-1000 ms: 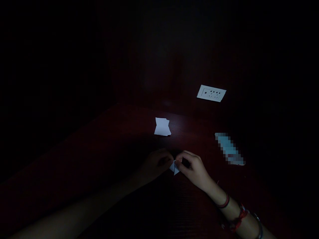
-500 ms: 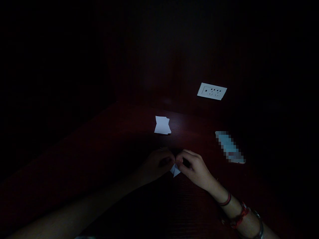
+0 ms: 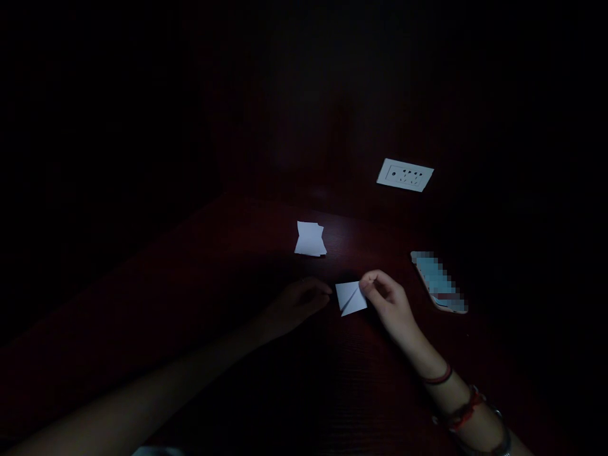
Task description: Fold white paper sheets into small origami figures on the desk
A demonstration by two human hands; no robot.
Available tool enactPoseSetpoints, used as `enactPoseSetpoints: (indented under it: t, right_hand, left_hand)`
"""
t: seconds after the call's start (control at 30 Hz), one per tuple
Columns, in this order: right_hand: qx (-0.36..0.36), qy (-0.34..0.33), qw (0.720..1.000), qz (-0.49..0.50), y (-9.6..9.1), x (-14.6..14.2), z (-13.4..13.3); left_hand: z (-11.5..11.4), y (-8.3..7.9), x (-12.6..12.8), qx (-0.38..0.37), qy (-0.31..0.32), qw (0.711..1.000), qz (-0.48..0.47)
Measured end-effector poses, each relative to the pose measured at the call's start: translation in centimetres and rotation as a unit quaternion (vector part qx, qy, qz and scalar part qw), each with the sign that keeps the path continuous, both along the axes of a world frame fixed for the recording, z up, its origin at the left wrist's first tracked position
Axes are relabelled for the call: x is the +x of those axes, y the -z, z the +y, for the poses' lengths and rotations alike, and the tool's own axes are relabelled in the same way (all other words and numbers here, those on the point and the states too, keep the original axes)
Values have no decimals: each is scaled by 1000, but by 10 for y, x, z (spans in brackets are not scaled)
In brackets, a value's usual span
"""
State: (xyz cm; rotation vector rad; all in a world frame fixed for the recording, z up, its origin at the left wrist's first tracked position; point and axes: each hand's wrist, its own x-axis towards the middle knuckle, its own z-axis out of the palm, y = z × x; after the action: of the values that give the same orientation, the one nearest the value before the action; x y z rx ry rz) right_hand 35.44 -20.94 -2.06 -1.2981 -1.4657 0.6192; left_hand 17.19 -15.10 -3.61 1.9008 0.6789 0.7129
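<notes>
The scene is very dark. My right hand (image 3: 389, 304) pinches the right corner of a small white folded paper (image 3: 350, 297) with a diagonal crease, held just above the dark red table (image 3: 213, 272). My left hand (image 3: 297, 303) rests on the table just left of the paper, apart from it, fingers loosely curled and hard to read in the gloom. A second folded white paper (image 3: 310, 239) lies farther back on the table.
A phone (image 3: 439, 282) lies on the table to the right of my right hand. A white wall socket (image 3: 405, 175) is set in the dark panel behind. Red bands and a bracelet (image 3: 460, 411) circle my right wrist.
Both hands were pinched together on the small paper. Now the left hand has let go, and the right hand has moved right and up, with the paper opened out wider.
</notes>
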Motion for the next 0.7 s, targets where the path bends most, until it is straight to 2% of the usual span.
enactPoseSetpoints:
  t: [0.13, 0.23, 0.3, 0.4, 0.5, 0.7]
  right_hand:
    - [-25, -11, 1000, 13, 8, -12, 1]
    - [7, -15, 998, -61, 4, -16, -3]
    - [36, -29, 991, -129, -2, -17, -6]
    - [35, -74, 977, -196, -9, -16, -8]
    - [8, -101, 976, -190, -11, -13, -8]
    - [-6, -95, 981, -169, -6, -10, -7]
  left_hand:
    - [-6, -3, 5, 34, -15, 999, -9]
    - [-5, -4, 4, 84, -48, 995, 11]
    - [-5, -5, 3, 110, -46, 992, 28]
    - [-6, -7, 1, 136, -30, 989, 50]
    - [-6, -8, 0, 151, -45, 985, 63]
    - [-6, -7, -1, 163, -45, 984, 48]
